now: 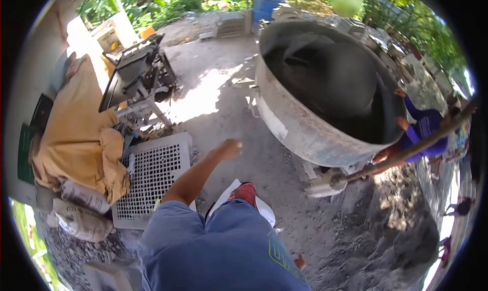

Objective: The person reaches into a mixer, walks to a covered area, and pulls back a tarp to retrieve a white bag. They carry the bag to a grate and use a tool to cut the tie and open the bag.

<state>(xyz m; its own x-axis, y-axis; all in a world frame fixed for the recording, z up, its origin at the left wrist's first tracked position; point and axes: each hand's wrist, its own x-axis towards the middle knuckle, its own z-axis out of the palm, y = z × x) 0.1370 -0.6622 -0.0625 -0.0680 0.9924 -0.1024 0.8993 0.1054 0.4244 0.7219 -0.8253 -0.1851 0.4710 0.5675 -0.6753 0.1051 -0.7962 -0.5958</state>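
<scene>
My left hand (229, 149) is held out in front of my body over the grey ground. Its fingers look loosely curled together, and nothing shows in them. My right hand (300, 262) is low at my side, mostly hidden by my blue shirt (218, 250); only a small part shows, so its grip cannot be made out. Ahead and to the right stands a big round metal mixing tub (305, 131), dark inside. A red and black shoe (243, 193) and a white sack-like thing (265, 212) show just below my left hand.
A person in purple (432, 131) has hands on the tub's right rim. A long wooden pole (406, 151) slants there above grey sand (356, 240). Leftward are a white grid panel (152, 164), tan tarp (76, 133), filled sacks (81, 220) and metal frame (137, 77).
</scene>
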